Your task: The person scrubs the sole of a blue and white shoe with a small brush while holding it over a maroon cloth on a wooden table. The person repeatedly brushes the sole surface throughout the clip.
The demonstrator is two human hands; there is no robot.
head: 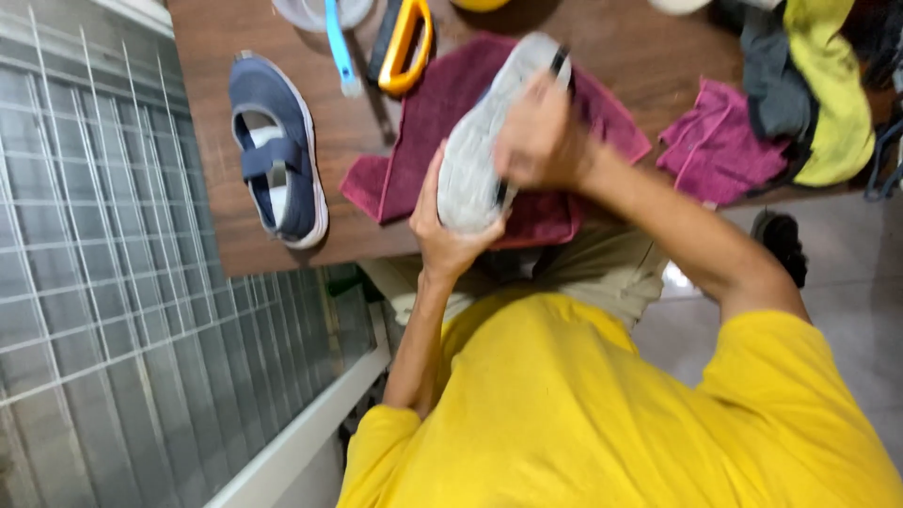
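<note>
Brown wooden table [235, 226] fills the far part of our view, with a wire grid panel [103, 245] running down the left side and a pale tiled floor [847, 282] on the right. We hold a grey-soled shoe [484, 141] sole-up above a dark red towel [423, 122] spread on the table. Our left hand [447, 230] cups the near end of the shoe from below, fingers wrapped up around its edge. Our right hand [541, 141] is pressed over the right side of the sole, fingers closed against it; blur hides whether it grips anything else. Left of us on the table lies a second shoe [277, 150], navy with a strap and white sole edge, upright and well apart from the towel. At the far edge we see a yellow-handled tool [404, 42] just beside a light blue handle [340, 47]. To the right sits a pink cloth [720, 141], next to a heap of grey and yellow clothes [814, 85]. Our yellow shirt [583, 414] fills the near part of the view.
</note>
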